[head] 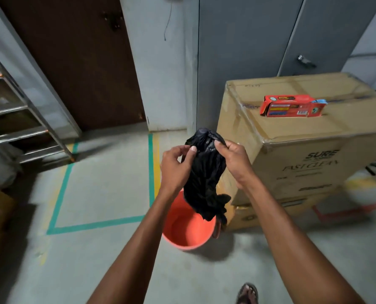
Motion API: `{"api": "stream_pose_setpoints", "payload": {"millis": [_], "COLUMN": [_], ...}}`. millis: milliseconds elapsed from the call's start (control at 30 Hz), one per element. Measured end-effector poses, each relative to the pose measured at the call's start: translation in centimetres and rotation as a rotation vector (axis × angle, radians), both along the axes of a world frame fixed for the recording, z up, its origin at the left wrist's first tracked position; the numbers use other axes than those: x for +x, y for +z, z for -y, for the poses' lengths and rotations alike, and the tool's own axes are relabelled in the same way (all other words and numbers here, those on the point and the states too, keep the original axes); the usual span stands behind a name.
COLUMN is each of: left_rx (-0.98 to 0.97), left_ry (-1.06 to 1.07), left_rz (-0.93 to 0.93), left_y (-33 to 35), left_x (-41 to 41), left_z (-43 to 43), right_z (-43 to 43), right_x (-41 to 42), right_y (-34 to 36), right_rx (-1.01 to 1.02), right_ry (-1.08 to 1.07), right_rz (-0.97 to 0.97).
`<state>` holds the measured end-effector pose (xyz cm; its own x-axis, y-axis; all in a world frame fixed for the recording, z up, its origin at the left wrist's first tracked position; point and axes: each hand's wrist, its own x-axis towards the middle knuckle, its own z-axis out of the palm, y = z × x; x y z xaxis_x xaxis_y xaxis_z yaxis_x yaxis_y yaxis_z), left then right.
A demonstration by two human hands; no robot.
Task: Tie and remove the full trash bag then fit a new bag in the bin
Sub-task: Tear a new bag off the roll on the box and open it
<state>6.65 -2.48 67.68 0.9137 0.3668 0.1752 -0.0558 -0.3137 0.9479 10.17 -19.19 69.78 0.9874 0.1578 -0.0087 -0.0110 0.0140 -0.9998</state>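
Note:
A crumpled black trash bag (204,172) hangs in the air between both hands, above the orange bin (189,232). My left hand (176,166) pinches the bag's upper left edge with thumb and fingers. My right hand (233,159) grips its upper right edge. The bag's lower end dangles just over the bin's far rim. The bin stands on the floor and its inside looks bare and orange.
A large cardboard box (303,150) stands right of the bin, with a red carton (290,108) on top. Grey metal cabinets (259,51) rise behind it. A metal shelf rack (18,119) is at the left. Green tape (95,224) marks the floor. My sandalled foot (247,292) shows below.

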Motion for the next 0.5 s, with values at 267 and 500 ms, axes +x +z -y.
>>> {"api": "stream_pose_setpoints", "payload": {"millis": [267,500], "left_rx": [-0.006,-0.284], "left_ry": [-0.074,-0.098], "left_rz": [-0.141,-0.212], "left_y": [0.6,0.9], "left_x": [0.2,0.8], "left_z": [-2.3,-4.8], "right_z": [-2.8,-1.3], "right_x": [-0.5,0.2], "right_y": [-0.2,-1.2], "right_rx": [-0.033,-0.375], "right_ry": [0.085,-0.311], "right_rz": [-0.004,0.134]}}
